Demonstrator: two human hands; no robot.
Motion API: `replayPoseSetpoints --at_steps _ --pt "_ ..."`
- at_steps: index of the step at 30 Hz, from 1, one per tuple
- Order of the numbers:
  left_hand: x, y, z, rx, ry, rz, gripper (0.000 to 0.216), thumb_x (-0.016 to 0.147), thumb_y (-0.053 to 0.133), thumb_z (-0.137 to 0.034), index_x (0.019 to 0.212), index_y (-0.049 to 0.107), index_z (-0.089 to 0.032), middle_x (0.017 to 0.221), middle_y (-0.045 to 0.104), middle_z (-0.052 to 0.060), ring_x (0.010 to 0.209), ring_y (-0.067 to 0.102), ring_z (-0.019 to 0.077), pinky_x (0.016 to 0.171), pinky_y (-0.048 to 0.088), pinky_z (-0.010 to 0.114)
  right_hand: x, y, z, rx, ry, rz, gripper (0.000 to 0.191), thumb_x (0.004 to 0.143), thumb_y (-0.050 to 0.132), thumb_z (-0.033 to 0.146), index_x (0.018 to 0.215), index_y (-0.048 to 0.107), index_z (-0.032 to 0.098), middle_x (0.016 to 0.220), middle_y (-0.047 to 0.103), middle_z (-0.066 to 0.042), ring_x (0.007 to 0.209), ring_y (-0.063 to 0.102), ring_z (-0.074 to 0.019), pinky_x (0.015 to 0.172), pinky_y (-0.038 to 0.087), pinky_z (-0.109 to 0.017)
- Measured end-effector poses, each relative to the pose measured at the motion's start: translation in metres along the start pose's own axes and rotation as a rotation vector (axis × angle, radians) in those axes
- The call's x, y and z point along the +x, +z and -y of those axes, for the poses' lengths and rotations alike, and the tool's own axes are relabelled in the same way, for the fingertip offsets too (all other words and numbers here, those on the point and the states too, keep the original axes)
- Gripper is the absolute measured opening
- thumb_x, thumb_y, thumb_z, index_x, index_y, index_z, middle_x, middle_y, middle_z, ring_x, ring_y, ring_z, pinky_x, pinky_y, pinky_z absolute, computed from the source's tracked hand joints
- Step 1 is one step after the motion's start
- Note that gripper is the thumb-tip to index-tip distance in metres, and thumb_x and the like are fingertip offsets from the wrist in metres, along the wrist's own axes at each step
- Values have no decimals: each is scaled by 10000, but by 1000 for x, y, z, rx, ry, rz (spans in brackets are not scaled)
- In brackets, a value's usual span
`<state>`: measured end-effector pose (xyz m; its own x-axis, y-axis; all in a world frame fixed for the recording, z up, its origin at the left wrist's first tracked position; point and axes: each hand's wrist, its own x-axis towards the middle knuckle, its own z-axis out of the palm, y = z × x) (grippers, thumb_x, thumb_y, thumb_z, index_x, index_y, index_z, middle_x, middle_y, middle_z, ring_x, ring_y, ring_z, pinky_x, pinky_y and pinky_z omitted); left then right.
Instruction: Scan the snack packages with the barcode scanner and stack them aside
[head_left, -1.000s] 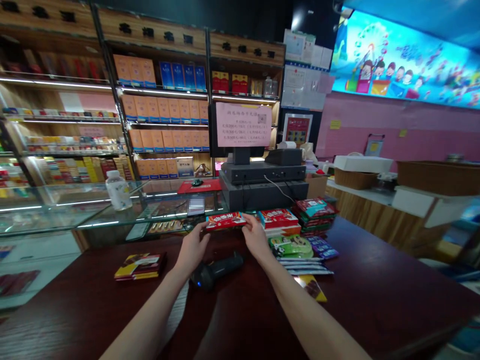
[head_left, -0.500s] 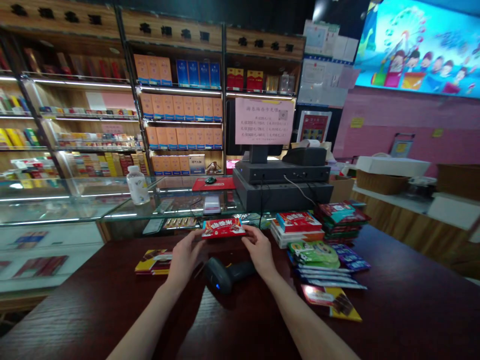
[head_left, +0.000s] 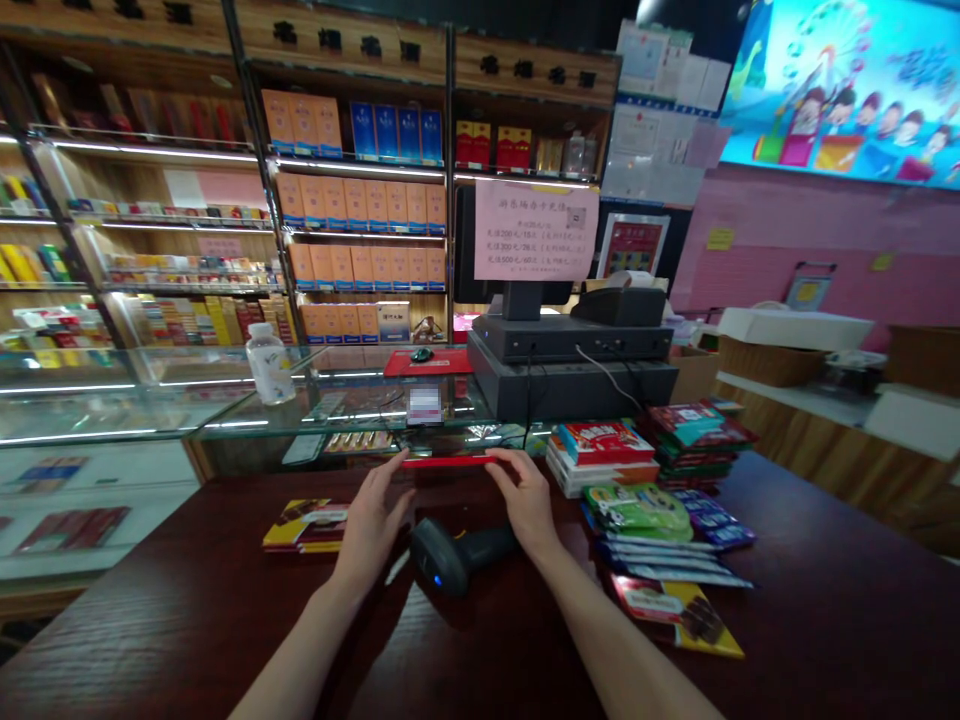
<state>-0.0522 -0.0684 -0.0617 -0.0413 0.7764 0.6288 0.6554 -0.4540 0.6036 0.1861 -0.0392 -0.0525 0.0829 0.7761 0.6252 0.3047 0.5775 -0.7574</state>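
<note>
A flat red snack box (head_left: 448,461) is held up edge-on, so only its thin side shows. My left hand (head_left: 377,515) grips its left end, and my right hand (head_left: 525,500) has its right end between thumb and fingers. Below the box, a black barcode scanner (head_left: 450,555) with a lit blue light lies on the dark wooden counter (head_left: 420,660). Just left of my left hand is a small stack of yellow chocolate packs (head_left: 304,525).
To the right sit red and white boxes (head_left: 604,445), green snack bags (head_left: 637,510), blue packets (head_left: 712,517) and a yellow chocolate pack (head_left: 682,615). Behind stand a cash register (head_left: 570,370), a glass case (head_left: 352,405) and a plastic bottle (head_left: 270,365).
The red box has tipped from showing its printed face to showing only its narrow edge. Both hands still hold it. The camera view has shifted slightly.
</note>
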Motion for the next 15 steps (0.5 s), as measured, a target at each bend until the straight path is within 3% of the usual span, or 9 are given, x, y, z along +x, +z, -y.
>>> replayPoseSetpoints --at_steps 8,15 --pt "-2 2 3 108 109 43 775 897 557 -196 1547 180 -388 1269 501 45 1204 565 191 1087 452 406 3 1 -2 66 91 0 250 888 580 391 1009 703 210 1015 700 -64 958 640 -229 866 487 -340" --pt "0 -7 -3 308 273 49 815 904 548 -180 1562 110 -375 1467 375 99 1351 466 255 1109 431 453 5 2 -3 183 166 60 271 863 597 409 1008 705 206 984 723 -57 903 656 -230 814 499 -331"
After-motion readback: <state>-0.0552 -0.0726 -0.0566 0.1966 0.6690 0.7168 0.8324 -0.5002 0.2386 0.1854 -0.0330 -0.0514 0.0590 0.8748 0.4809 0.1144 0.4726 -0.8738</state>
